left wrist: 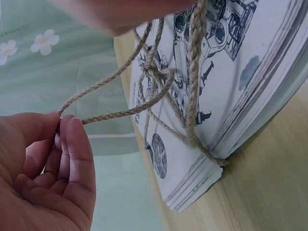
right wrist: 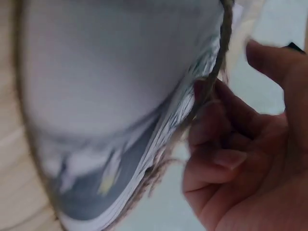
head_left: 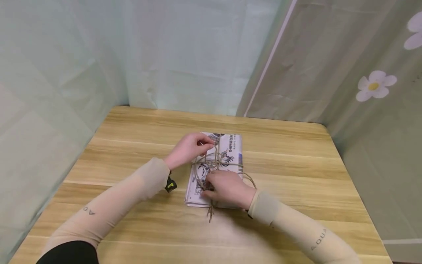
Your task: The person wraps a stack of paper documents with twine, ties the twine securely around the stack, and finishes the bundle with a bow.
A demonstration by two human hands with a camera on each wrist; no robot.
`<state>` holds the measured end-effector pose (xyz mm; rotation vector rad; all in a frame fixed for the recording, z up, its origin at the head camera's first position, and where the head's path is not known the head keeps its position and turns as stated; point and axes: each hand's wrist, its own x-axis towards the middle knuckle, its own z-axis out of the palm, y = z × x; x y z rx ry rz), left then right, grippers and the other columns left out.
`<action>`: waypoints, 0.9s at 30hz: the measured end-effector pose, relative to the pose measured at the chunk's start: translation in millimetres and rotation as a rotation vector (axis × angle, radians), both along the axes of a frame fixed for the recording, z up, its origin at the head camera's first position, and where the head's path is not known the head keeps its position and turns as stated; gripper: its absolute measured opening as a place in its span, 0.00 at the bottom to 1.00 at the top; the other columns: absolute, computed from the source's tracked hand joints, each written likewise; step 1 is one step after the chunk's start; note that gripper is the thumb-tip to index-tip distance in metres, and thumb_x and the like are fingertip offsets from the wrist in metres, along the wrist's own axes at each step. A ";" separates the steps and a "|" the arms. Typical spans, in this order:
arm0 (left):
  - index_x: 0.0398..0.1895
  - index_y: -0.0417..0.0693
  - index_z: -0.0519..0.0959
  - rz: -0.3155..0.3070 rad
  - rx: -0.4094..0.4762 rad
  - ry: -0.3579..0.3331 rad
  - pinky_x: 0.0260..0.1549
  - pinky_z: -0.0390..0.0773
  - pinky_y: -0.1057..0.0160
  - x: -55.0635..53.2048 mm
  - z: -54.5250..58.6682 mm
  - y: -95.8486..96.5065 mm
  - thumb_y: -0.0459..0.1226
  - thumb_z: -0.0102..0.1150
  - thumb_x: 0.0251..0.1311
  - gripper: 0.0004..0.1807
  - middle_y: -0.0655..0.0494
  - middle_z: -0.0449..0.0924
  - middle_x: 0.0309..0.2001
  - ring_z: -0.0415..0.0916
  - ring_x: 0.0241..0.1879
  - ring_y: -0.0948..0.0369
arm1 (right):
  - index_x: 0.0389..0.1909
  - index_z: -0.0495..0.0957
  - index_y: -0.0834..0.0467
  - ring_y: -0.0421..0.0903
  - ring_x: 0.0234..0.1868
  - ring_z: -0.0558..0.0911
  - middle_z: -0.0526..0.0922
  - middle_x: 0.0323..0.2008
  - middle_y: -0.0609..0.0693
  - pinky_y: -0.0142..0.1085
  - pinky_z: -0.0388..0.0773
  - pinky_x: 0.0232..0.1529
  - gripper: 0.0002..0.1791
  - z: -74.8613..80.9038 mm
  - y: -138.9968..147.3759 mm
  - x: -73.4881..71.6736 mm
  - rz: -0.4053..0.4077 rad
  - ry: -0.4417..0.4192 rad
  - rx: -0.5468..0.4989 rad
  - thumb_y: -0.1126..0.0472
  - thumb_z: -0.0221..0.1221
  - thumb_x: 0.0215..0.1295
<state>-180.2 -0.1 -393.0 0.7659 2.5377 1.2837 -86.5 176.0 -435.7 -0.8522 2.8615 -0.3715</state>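
Observation:
A stack of folded newspapers (head_left: 236, 146) lies on the table, with brown twine (left wrist: 115, 114) crossing it and a loose knot (left wrist: 153, 72) on top. At the stack's upper left, my left hand (head_left: 189, 150) pinches a loop of that twine between thumb and fingertips, drawn up off the paper. My right hand (head_left: 230, 187) is over the lower right of the stack. In the right wrist view its bent fingers (right wrist: 211, 125) touch a strand of twine (right wrist: 222, 43), while the thumb stands apart. Frayed twine ends (head_left: 211, 212) hang past the near edge.
The wood-grain table (head_left: 148, 227) extends around the stack on all sides. A curve of twine (head_left: 250, 179) sticks out to the right of the papers. Pale curtains (head_left: 197, 55) hang behind the table, with a flower print (head_left: 374, 86) on the right one.

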 end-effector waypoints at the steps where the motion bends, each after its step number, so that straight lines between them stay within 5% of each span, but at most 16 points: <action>1: 0.50 0.47 0.86 -0.003 0.002 0.000 0.47 0.81 0.58 0.0 -0.2 -0.1 0.37 0.63 0.70 0.10 0.56 0.85 0.48 0.81 0.45 0.58 | 0.34 0.78 0.46 0.39 0.30 0.77 0.77 0.30 0.38 0.36 0.76 0.29 0.16 -2.7 -3.6 1.1 0.009 0.005 0.037 0.39 0.67 0.64; 6: 0.51 0.44 0.85 -0.003 0.020 -0.038 0.43 0.83 0.55 1.6 -2.4 -2.7 0.37 0.62 0.70 0.11 0.52 0.85 0.46 0.82 0.41 0.56 | 0.32 0.78 0.47 0.39 0.29 0.76 0.76 0.29 0.38 0.36 0.76 0.30 0.07 -4.9 -8.0 1.8 0.035 0.037 0.045 0.53 0.66 0.65; 10: 0.52 0.43 0.84 0.006 0.036 -0.076 0.39 0.84 0.54 1.8 -5.8 -8.7 0.37 0.61 0.70 0.11 0.49 0.84 0.46 0.81 0.37 0.55 | 0.37 0.82 0.49 0.38 0.30 0.79 0.82 0.31 0.39 0.34 0.78 0.32 0.01 14.4 1.3 6.3 0.025 0.044 -0.072 0.58 0.63 0.67; 17: 0.47 0.44 0.85 0.023 0.011 -0.096 0.38 0.84 0.53 1.5 -14.3 -18.2 0.36 0.62 0.69 0.09 0.45 0.85 0.44 0.81 0.34 0.57 | 0.44 0.87 0.55 0.43 0.41 0.83 0.86 0.40 0.44 0.40 0.81 0.46 0.07 45.2 43.1 5.3 0.019 0.139 -0.221 0.64 0.66 0.67; 23: 0.47 0.44 0.84 0.011 0.005 -0.157 0.41 0.84 0.52 2.0 -24.0 -23.1 0.36 0.61 0.70 0.08 0.42 0.84 0.45 0.83 0.39 0.49 | 0.42 0.87 0.54 0.40 0.41 0.81 0.84 0.37 0.40 0.42 0.80 0.45 0.05 50.4 86.4 -0.1 -0.059 0.148 -0.302 0.63 0.67 0.67; 27: 0.47 0.45 0.85 0.000 -0.021 -0.126 0.40 0.84 0.56 1.5 -30.2 -25.6 0.36 0.62 0.69 0.08 0.45 0.84 0.44 0.82 0.38 0.53 | 0.43 0.87 0.55 0.41 0.40 0.82 0.86 0.40 0.43 0.43 0.80 0.43 0.05 39.4 107.8 -10.1 -0.177 0.129 -0.331 0.62 0.66 0.69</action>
